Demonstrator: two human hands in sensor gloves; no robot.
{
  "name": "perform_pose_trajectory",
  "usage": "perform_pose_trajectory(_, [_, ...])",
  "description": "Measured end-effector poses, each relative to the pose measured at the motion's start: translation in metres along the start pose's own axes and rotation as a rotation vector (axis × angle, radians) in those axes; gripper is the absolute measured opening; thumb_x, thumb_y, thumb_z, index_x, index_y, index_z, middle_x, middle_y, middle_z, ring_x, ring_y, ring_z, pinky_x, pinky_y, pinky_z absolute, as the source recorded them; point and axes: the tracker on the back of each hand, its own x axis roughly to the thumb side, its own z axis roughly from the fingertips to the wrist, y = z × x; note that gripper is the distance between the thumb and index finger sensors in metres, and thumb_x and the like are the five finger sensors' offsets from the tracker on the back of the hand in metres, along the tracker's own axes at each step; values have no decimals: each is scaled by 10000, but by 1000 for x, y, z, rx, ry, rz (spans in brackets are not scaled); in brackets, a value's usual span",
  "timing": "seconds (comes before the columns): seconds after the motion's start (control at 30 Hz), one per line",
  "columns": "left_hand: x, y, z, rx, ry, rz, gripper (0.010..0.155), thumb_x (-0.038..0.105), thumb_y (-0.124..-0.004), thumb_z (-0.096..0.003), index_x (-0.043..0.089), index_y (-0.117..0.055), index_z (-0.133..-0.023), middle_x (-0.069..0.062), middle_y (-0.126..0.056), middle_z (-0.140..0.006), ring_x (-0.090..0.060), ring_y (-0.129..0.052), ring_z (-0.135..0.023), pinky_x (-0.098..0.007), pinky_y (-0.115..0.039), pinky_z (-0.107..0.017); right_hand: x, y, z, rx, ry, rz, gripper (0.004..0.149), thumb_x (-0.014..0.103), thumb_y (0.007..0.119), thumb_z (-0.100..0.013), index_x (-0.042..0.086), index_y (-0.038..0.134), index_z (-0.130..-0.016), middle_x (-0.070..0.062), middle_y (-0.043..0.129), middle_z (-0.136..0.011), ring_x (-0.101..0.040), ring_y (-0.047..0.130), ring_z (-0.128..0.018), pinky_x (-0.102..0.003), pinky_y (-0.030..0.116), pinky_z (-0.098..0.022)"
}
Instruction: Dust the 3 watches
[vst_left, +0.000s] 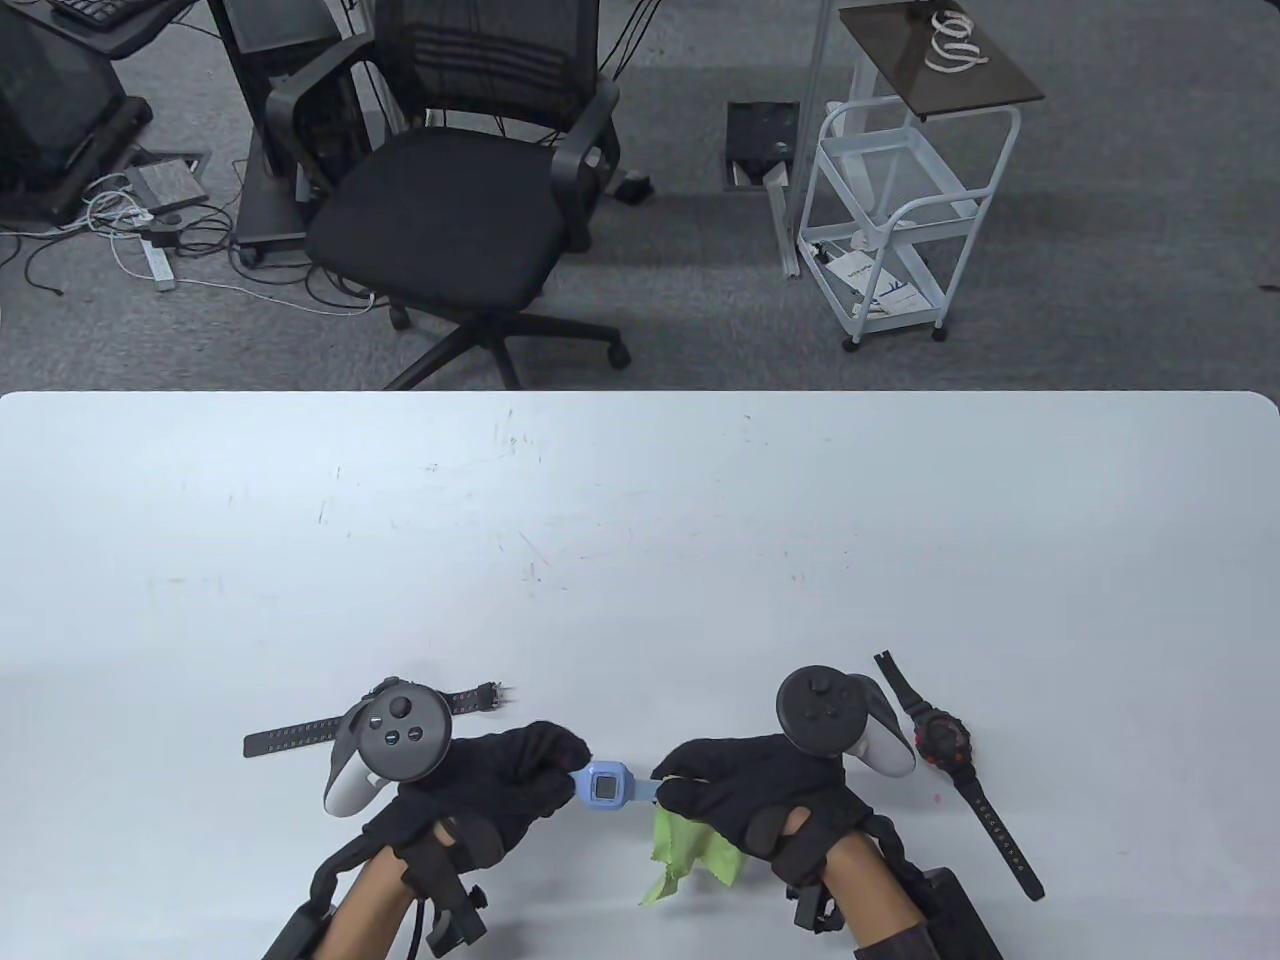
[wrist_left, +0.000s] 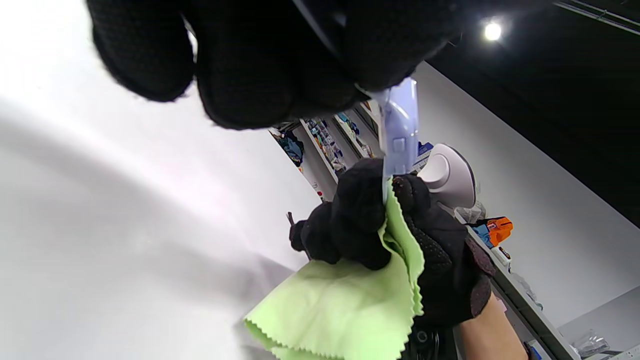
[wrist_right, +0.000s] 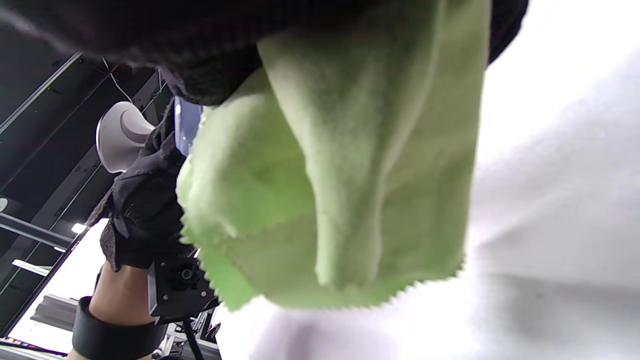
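A light blue watch (vst_left: 607, 784) hangs between both hands above the table's front edge. My left hand (vst_left: 545, 765) pinches its left strap end. My right hand (vst_left: 690, 785) pinches the other strap through a green cloth (vst_left: 685, 850) that hangs down from the fingers. In the left wrist view the blue watch (wrist_left: 400, 130) runs from my left fingers to the right hand (wrist_left: 385, 220) and the green cloth (wrist_left: 345, 305). The green cloth (wrist_right: 340, 175) fills the right wrist view. A black watch with red accents (vst_left: 945, 742) lies flat to the right. Another black-strapped watch (vst_left: 300, 735) lies left, partly hidden by the tracker.
The white table (vst_left: 640, 540) stretches away beyond the hands. Past its far edge stand a black office chair (vst_left: 470, 200) and a white wire cart (vst_left: 900, 230) on the grey floor. A black box (vst_left: 960, 910) sits by my right forearm.
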Motion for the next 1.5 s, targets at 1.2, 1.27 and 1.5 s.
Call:
perform_pose_trajectory(1.2, [0,3,2,22,4,4,473,310,-790,-495,123,-809,-930,-105,-940,-749,-294,-980,-575,-600,-780,-559,-6,-7,4,-14,13,-22,462,537,757,-603,220,868,-919,40,969,-730,-210,912,-779,-596,646,-675])
perform_pose_trajectory(1.27, [0,4,2,26,5,0,474,309,-789,-494,124,-809,-930,-103,-939,-750,-294,-980,-575,-601,-779,-559,-6,-6,3,7,6,-35,462,503,748,-597,221,849,-948,31,958,-762,-220,894,-803,-605,631,-684])
perform_pose_trajectory(1.5, [0,4,3,32,3,2,475,310,-791,-495,122,-809,-931,-106,-939,-750,-294,-980,-575,-601,-779,-559,-6,-7,5,-16,14,-30,465,531,751,-600,219,868,-923,39,970,-732,-211,911,-778,-598,646,-674])
